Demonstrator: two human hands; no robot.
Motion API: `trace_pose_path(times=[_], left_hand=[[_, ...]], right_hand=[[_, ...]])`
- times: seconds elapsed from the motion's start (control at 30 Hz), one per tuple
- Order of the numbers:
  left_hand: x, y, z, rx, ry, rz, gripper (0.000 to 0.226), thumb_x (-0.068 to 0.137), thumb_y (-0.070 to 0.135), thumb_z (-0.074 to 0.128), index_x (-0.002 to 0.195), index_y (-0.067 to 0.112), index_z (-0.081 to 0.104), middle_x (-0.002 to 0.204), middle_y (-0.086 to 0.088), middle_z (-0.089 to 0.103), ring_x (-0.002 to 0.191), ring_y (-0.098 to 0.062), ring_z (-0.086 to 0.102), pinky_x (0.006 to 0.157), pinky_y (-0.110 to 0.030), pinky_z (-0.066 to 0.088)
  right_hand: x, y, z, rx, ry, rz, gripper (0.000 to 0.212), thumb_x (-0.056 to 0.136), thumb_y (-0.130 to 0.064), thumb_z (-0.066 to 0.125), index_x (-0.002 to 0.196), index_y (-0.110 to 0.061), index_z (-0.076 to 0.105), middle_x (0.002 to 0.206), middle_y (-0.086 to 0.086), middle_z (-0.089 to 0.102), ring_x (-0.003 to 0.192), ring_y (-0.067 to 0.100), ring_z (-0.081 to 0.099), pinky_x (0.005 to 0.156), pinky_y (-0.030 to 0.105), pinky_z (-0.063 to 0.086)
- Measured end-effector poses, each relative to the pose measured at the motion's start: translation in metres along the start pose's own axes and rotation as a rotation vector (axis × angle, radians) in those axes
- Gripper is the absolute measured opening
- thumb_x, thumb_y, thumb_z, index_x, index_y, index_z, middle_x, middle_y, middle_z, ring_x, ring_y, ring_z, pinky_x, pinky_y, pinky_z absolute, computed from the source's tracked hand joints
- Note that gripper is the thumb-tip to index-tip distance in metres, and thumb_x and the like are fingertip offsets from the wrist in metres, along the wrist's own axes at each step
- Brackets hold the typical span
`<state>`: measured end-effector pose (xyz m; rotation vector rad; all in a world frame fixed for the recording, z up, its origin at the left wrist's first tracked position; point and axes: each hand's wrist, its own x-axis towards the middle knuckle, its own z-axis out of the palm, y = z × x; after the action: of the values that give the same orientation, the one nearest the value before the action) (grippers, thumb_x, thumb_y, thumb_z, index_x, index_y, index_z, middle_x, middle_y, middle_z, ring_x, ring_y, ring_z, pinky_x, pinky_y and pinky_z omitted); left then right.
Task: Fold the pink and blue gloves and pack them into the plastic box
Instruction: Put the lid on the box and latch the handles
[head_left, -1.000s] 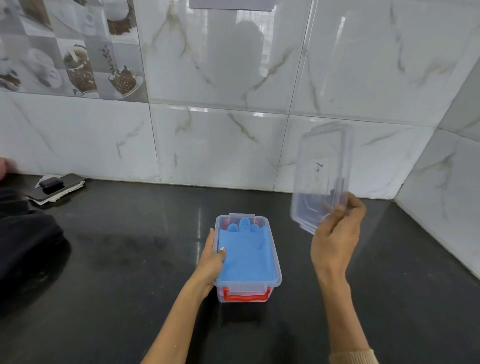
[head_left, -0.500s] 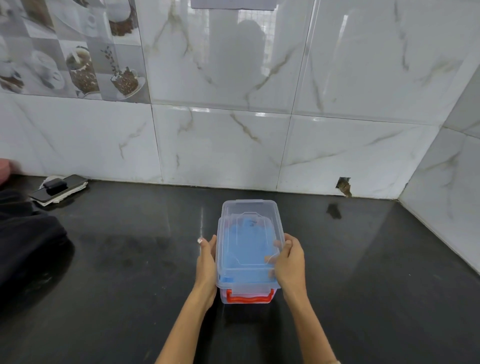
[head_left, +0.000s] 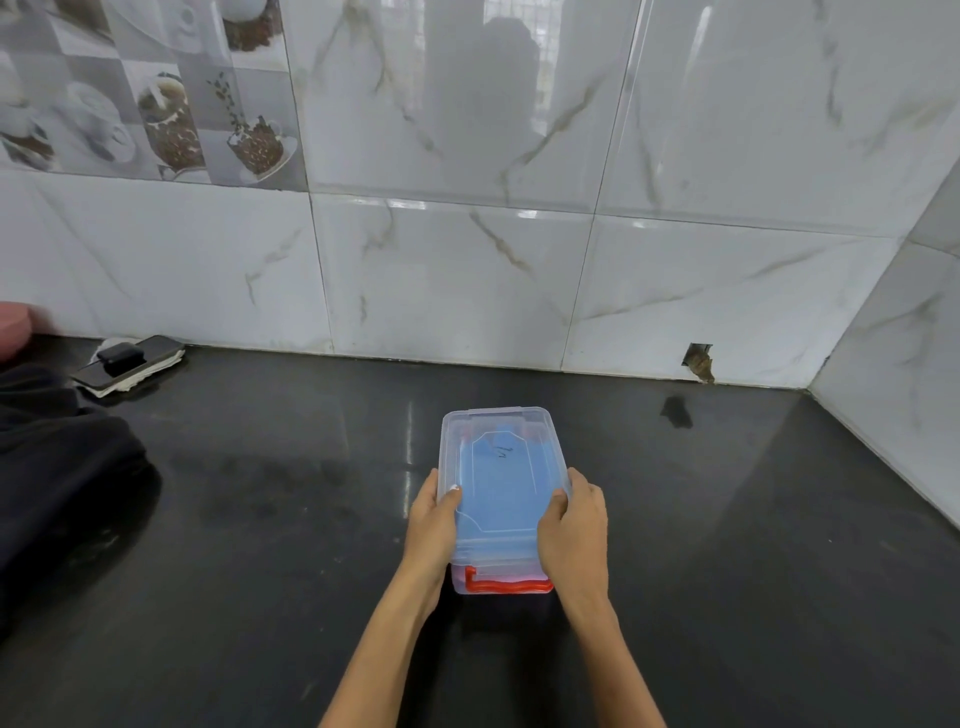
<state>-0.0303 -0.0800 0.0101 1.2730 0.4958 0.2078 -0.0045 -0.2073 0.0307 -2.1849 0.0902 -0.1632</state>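
Note:
A clear plastic box (head_left: 460, 584) with a red front latch (head_left: 506, 586) stands on the black counter at centre. Its clear lid (head_left: 498, 431) lies flat on top, covering the box. A folded blue glove (head_left: 501, 493) shows through the lid. A strip of pink shows low in the box just above the latch; the pink glove is otherwise hidden. My left hand (head_left: 434, 525) grips the box's left side, thumb on the lid. My right hand (head_left: 576, 530) grips the right side, thumb pressed on the lid's edge.
A phone with a small black gadget on it (head_left: 127, 358) lies on white cloth at the back left by the wall. Dark fabric (head_left: 57, 467) is heaped at the left edge. Tiled walls close the back and right; one tile has a chipped hole (head_left: 700, 361).
One second ago my right hand held the lid up in the air to the right of the open box. The lid came down onto the box, and both hands now clasp it from the sides.

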Motion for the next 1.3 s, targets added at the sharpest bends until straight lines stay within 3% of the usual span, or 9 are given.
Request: trace_pose_path(times=[0.23,0.47,0.57,0.77,0.83,0.93,1.07,1.17,1.3], left_hand=[[-0.005,-0.004,0.002,0.031,-0.008,0.007,0.014,0.1,0.025,0.045,0.107,0.036,0.051,0.1,0.012,0.064,0.091,-0.012,0.066,0.059,-0.022,0.054],[-0.004,-0.007,0.0,0.047,0.015,0.019,0.027,0.098,0.025,0.048,0.126,0.028,0.047,0.113,0.006,0.062,0.097,-0.013,0.065,0.061,-0.022,0.056],[-0.001,-0.007,-0.002,0.063,0.036,0.022,0.033,0.098,0.026,0.049,0.13,0.026,0.046,0.119,0.002,0.06,0.098,-0.016,0.064,0.066,-0.025,0.057],[0.009,0.0,-0.016,0.157,0.019,0.021,0.018,0.097,0.018,0.049,0.099,0.036,0.052,0.099,0.01,0.062,0.088,-0.012,0.065,0.052,-0.019,0.053],[0.013,0.005,-0.019,0.234,0.015,0.017,0.015,0.096,0.016,0.048,0.104,0.029,0.051,0.096,0.009,0.061,0.085,-0.011,0.065,0.049,-0.017,0.052],[0.028,0.022,-0.017,0.437,-0.032,-0.003,0.019,0.093,0.018,0.045,0.112,0.018,0.048,0.099,0.002,0.06,0.083,-0.012,0.062,0.06,-0.024,0.053],[0.06,0.049,-0.003,0.708,-0.021,0.058,0.045,0.093,0.031,0.041,0.117,-0.005,0.052,0.1,-0.016,0.059,0.09,-0.028,0.059,0.076,-0.038,0.047],[0.084,0.059,0.008,0.832,0.033,0.137,0.049,0.1,0.034,0.031,0.117,-0.007,0.052,0.12,-0.024,0.057,0.113,-0.036,0.055,0.093,-0.042,0.044],[0.103,0.05,0.011,0.95,0.066,0.183,0.053,0.103,0.03,0.019,0.113,-0.006,0.057,0.12,-0.025,0.06,0.112,-0.037,0.055,0.096,-0.041,0.042]], right_hand=[[-0.005,0.011,-0.005,0.139,-0.051,0.007,0.04,0.101,-0.018,0.037,0.141,-0.013,0.036,0.138,0.004,0.047,0.123,0.018,0.05,0.1,0.034,0.046],[-0.008,0.019,-0.004,0.279,-0.07,0.044,0.041,0.102,-0.02,0.037,0.143,-0.016,0.036,0.14,0.002,0.047,0.125,0.016,0.048,0.1,0.033,0.045],[-0.01,0.02,-0.002,0.373,-0.084,0.08,0.042,0.101,-0.022,0.039,0.143,-0.018,0.037,0.142,0.002,0.047,0.126,0.018,0.05,0.103,0.041,0.047],[-0.01,0.018,0.005,0.447,-0.127,0.077,0.038,0.1,-0.022,0.041,0.138,-0.022,0.038,0.133,-0.004,0.043,0.117,0.013,0.053,0.096,0.039,0.052],[-0.003,0.015,0.008,0.415,-0.139,0.055,0.028,0.1,-0.023,0.042,0.128,-0.021,0.044,0.126,-0.003,0.042,0.108,0.014,0.056,0.091,0.038,0.055],[0.019,0.008,0.009,0.329,-0.169,0.067,0.018,0.099,-0.022,0.04,0.117,-0.02,0.043,0.124,0.003,0.043,0.1,0.015,0.058,0.086,0.038,0.056],[0.061,-0.006,0.01,0.175,-0.246,0.094,0.033,0.099,-0.029,0.036,0.125,-0.009,0.042,0.128,0.011,0.05,0.104,0.02,0.054,0.092,0.039,0.049],[0.084,-0.019,0.014,0.067,-0.306,0.116,0.05,0.102,-0.039,0.023,0.13,-0.002,0.043,0.13,0.016,0.052,0.113,0.026,0.053,0.094,0.037,0.041],[0.1,-0.021,0.021,-0.023,-0.338,0.066,0.051,0.104,-0.035,0.019,0.13,0.001,0.045,0.133,0.019,0.051,0.119,0.029,0.05,0.097,0.036,0.038]])
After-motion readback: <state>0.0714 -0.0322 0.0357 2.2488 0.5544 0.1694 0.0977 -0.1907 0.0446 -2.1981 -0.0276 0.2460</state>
